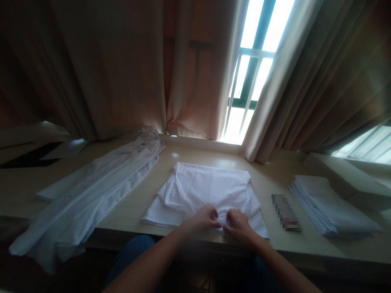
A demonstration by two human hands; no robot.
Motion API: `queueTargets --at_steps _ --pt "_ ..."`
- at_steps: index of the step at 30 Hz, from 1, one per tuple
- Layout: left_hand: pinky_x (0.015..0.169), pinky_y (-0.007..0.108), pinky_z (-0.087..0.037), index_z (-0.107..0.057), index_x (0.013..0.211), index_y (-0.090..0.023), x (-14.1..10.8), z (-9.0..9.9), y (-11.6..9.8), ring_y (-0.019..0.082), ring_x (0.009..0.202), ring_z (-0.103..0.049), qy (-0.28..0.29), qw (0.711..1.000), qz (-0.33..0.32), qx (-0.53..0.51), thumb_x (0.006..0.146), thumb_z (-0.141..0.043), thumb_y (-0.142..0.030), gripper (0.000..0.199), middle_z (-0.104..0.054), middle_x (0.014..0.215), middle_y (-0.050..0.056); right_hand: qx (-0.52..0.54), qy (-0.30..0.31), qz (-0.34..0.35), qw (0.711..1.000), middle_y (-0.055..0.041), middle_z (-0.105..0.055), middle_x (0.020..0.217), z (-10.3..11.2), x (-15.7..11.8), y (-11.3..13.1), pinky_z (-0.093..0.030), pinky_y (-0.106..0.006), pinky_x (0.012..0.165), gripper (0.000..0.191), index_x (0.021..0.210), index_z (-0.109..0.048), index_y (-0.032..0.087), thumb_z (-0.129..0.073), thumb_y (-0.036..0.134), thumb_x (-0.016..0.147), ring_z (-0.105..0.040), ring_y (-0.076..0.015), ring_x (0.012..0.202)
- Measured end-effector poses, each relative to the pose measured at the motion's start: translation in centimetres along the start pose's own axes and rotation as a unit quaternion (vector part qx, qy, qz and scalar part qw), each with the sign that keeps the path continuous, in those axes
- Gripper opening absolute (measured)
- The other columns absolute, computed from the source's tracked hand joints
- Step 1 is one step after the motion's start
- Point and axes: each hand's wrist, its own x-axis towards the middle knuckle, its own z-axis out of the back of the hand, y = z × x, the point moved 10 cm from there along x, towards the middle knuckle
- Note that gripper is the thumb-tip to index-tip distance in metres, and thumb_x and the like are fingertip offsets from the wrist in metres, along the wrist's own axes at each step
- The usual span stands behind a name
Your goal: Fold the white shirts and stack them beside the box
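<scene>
A white garment [210,183], partly folded, lies flat in front of me, its near edge close to the table's front edge. My left hand [206,216] and my right hand [238,224] meet at the middle of that near edge, a small gap between them. The fingers of both are curled, thumbs pressed in, pinching the white cloth. Small creases gather in the cloth around the fingertips. The fingertips themselves are partly hidden by the hands.
More white garments [100,183] lie lengthwise on the left, hanging over the front edge of the table [128,211]. On the right are a pixelated flat object [286,212], a stack of folded white cloth [332,205] and a pale box [351,175]. Curtains [128,73] hang behind the table.
</scene>
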Motion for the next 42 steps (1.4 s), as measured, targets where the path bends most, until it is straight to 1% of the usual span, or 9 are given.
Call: queueTargets --at_steps 4,7,9,12,16,21,25,36,42 --pt "0.069 0.026 -0.043 -0.063 0.096 -0.019 -2.5 3.1 -0.7 0.015 0.075 -0.059 -0.068 0.994 -0.026 0.085 0.067 -0.07 -0.043 0.037 -0.066 0.081 0.0 0.012 -0.158 -0.043 0.986 -0.0047 -0.058 0.085 2.6 -2.6 0.1 -0.033 -0.034 0.078 0.013 0.088 -0.056 0.02 -0.055 0.033 0.087 -0.05 -0.0211 0.084" --pt "0.081 0.032 -0.043 -0.064 0.092 -0.019 -5.0 5.2 -1.6 0.019 0.088 -0.059 -0.138 0.968 -0.056 0.202 0.075 -0.066 -0.043 0.03 -0.067 0.09 0.005 -0.006 -0.203 -0.023 0.979 -0.0072 -0.06 0.089 2.4 -3.8 2.9 -0.034 -0.037 0.079 0.013 0.092 -0.057 0.021 -0.05 0.032 0.091 -0.051 -0.0234 0.088" --pt "0.096 0.038 -0.039 -0.062 0.11 -0.019 -6.7 5.0 -2.8 0.024 0.11 -0.055 -0.164 0.942 -0.112 0.269 0.083 -0.057 -0.044 0.037 -0.064 0.113 0.01 -0.023 -0.201 0.015 0.979 -0.0088 -0.062 0.097 1.2 -4.1 5.5 -0.036 -0.039 0.082 0.016 0.099 -0.059 0.022 -0.046 0.029 0.093 -0.053 -0.0244 0.093" --pt "0.112 0.047 -0.02 -0.037 0.141 -0.021 -8.3 2.1 -3.3 0.026 0.138 -0.03 -0.123 0.904 -0.201 0.357 0.089 -0.048 -0.046 0.059 -0.042 0.146 0.01 -0.07 -0.178 0.096 0.977 -0.0108 -0.057 0.127 -1.1 -4.3 8.9 -0.033 -0.043 0.098 0.034 0.127 -0.052 0.019 -0.04 0.023 0.095 -0.048 -0.0258 0.118" --pt "0.115 0.049 -0.011 -0.018 0.15 -0.02 -8.4 0.3 -0.6 0.028 0.143 -0.018 -0.089 0.887 -0.183 0.415 0.087 -0.045 -0.058 0.079 -0.026 0.154 0.012 -0.146 -0.112 0.162 0.969 -0.0114 -0.031 0.151 -3.6 -5.3 8.9 -0.023 -0.044 0.111 0.058 0.147 -0.028 0.014 -0.041 0.038 0.096 -0.025 -0.0274 0.14" --pt "0.116 0.048 -0.009 -0.012 0.151 -0.019 -8.0 0.3 0.7 0.028 0.145 -0.012 -0.081 0.888 -0.173 0.417 0.083 -0.039 -0.068 0.088 -0.02 0.156 0.013 -0.192 -0.071 0.118 0.972 -0.0121 -0.018 0.155 -3.6 -6.6 4.3 -0.022 -0.046 0.113 0.07 0.151 -0.015 0.012 -0.038 0.048 0.095 -0.015 -0.0282 0.143" --pt "0.116 0.049 -0.009 -0.011 0.151 -0.02 -7.9 0.3 0.8 0.029 0.145 -0.011 -0.072 0.893 -0.165 0.413 0.081 -0.039 -0.072 0.092 -0.018 0.156 0.012 -0.202 -0.053 0.106 0.972 -0.0112 -0.014 0.156 -3.6 -7.1 3.1 -0.021 -0.046 0.113 0.072 0.152 -0.012 0.013 -0.036 0.05 0.095 -0.012 -0.0271 0.144" --pt "0.117 0.048 -0.005 -0.01 0.151 -0.019 -8.8 -1.2 -0.2 0.028 0.145 -0.007 -0.086 0.896 -0.167 0.402 0.08 -0.035 -0.075 0.095 -0.016 0.157 0.012 -0.191 -0.092 0.067 0.975 -0.0128 -0.02 0.154 -2.8 -6.5 4.0 -0.014 -0.048 0.116 0.068 0.147 -0.031 0.01 -0.032 0.055 0.095 -0.014 -0.028 0.144" --pt "0.117 0.047 -0.011 -0.016 0.151 -0.02 -9.0 -2.0 -1.0 0.026 0.145 -0.012 -0.107 0.906 -0.165 0.375 0.082 -0.037 -0.071 0.088 -0.018 0.157 0.01 -0.144 -0.069 0.035 0.987 -0.0085 -0.014 0.156 -2.7 -2.5 6.8 -0.014 -0.047 0.115 0.066 0.149 -0.024 0.013 -0.021 0.054 0.097 -0.009 -0.0254 0.144"
